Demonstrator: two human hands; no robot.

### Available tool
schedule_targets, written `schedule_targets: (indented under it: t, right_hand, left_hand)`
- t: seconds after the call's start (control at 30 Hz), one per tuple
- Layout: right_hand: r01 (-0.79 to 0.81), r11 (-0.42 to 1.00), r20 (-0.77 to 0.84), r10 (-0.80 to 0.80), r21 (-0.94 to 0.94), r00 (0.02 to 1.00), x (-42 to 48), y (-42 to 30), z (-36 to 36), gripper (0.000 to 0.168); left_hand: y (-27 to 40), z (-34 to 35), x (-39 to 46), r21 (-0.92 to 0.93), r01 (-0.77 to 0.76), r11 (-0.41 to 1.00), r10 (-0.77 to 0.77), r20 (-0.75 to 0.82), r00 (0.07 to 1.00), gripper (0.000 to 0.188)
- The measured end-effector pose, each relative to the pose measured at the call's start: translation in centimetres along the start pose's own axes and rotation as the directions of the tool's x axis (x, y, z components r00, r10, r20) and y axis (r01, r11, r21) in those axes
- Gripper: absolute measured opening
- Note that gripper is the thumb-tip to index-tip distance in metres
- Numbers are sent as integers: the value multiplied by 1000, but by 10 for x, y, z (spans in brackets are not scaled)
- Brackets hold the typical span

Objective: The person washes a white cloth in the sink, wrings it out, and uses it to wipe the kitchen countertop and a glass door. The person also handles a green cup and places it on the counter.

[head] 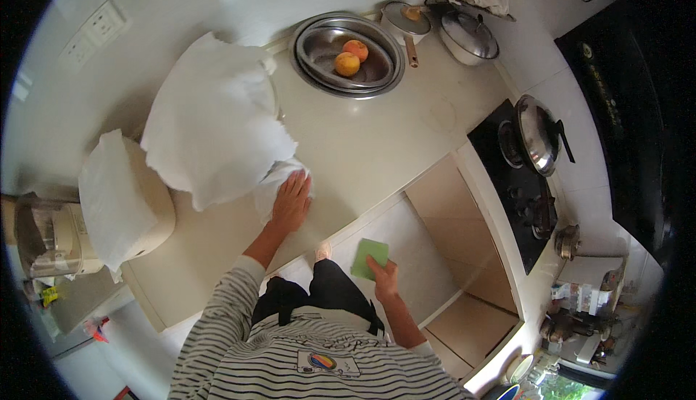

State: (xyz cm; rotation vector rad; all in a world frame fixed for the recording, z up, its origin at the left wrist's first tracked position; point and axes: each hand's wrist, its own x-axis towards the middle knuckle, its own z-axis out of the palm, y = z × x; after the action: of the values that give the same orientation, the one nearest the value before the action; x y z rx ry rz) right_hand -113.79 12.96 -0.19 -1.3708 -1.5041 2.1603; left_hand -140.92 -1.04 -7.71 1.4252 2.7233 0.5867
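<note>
My left hand (293, 199) lies flat, fingers stretched out, on a crumpled white cloth or paper towel (267, 189) on the countertop. Just beyond it, a large white sheet (217, 122) with ragged edges drapes over an appliance that is mostly hidden. A second white sheet (117, 199) covers a rounded cream appliance (159, 218) farther left. In my right hand (385, 279) is a square green scouring pad or cloth (370, 256), pinched by its near edge with the thumb on top. This hand hangs over the floor, away from the counter.
Nested steel bowls (318, 82) hold two orange fruits (350, 58). A lidded saucepan (402, 22) and a lidded pot (467, 38) stand at the back. To the right, a lidded pan (538, 136) sits on the black gas hob (514, 193). The counter's front edge (375, 214) runs before me.
</note>
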Motion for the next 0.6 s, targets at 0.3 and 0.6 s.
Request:
schedule_targets:
  t: [0.3,0.6]
  right_hand:
    - [12,975,-463,93,220,882,-1,36,-148,15]
    - [-54,953,-433,186,299,882,1,52,-155,9]
  left_hand:
    - [24,78,238,32,-133,991,137,-145,980,50]
    - [182,131,270,-120,-655,746,664,55,746,46]
